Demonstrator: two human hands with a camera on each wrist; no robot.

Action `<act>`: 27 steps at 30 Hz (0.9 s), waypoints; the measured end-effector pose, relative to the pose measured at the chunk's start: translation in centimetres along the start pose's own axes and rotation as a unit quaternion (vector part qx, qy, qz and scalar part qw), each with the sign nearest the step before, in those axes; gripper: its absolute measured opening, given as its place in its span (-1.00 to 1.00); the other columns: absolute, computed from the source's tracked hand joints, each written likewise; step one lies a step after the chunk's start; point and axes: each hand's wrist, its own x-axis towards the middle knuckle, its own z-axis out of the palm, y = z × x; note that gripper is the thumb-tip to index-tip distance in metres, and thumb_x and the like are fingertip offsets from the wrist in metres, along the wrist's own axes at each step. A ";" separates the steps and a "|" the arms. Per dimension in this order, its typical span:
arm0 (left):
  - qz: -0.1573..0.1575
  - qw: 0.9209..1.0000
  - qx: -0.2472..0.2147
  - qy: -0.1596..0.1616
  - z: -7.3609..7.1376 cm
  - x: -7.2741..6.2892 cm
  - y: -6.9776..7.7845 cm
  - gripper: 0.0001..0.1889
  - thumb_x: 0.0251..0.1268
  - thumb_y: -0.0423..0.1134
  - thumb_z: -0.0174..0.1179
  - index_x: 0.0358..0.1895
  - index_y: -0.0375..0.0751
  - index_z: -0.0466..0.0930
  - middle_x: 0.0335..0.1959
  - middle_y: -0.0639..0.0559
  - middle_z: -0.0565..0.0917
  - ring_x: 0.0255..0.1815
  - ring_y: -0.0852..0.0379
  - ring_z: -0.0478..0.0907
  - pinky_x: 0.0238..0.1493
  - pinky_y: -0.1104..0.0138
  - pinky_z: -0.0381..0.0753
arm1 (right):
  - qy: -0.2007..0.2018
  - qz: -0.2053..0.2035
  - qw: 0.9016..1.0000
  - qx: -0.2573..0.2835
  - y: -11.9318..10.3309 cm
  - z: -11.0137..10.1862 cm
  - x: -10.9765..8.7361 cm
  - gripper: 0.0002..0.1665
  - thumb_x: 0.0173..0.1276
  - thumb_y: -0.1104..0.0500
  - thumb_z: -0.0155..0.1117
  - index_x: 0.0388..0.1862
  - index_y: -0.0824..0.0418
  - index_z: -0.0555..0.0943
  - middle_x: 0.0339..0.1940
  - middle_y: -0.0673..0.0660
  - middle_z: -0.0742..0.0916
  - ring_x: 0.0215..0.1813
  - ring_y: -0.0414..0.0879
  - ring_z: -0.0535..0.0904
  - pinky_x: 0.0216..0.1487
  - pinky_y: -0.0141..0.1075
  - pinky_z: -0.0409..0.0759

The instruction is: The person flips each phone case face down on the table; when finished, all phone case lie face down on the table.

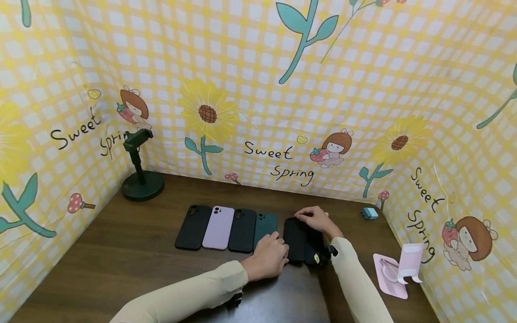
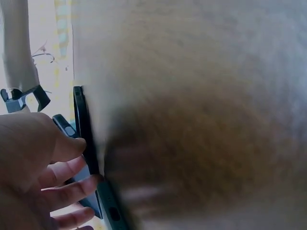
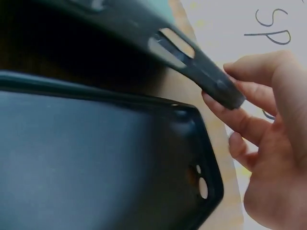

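Note:
In the head view a black phone case (image 1: pixel 294 240) stands between my two hands. My right hand (image 1: pixel 317 220) pinches its far end between thumb and fingers; the right wrist view shows this case (image 3: pixel 158 45) tilted above another black phone case (image 3: pixel 96 158), whose hollow inside faces up. My left hand (image 1: pixel 268 256) is at the near left corner of the held case, thumb and fingers along its edges. The left hand partly covers a teal phone case (image 1: pixel 266 223) on its left. In the left wrist view the teal case's edge (image 2: pixel 112 208) lies by the fingertips.
Further left lie a black case (image 1: pixel 242 231), a lilac case (image 1: pixel 218 228) and another black case (image 1: pixel 193 227). A dark green stand (image 1: pixel 142 185) is at the back left. At right are a blue-white charger plug (image 1: pixel 369 213) and a pink phone stand (image 1: pixel 392 276). Patterned cloth surrounds the brown table (image 1: pixel 161 278).

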 end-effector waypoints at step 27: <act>0.003 0.998 -0.047 0.037 0.2 0.1 0.2 -0.86 0.40 0.01 0.30 -0.28 0.10 0.70 -0.38 0.26 0.71 -0.29 0.20 0.30 -0.28 0.40 0.21 | -0.043 -0.029 0.994 0.092 -0.5 -0.1 0.0 -0.43 0.58 -0.09 0.18 0.40 0.20 0.57 0.36 0.16 0.66 0.31 0.06 0.61 0.32 0.00 0.57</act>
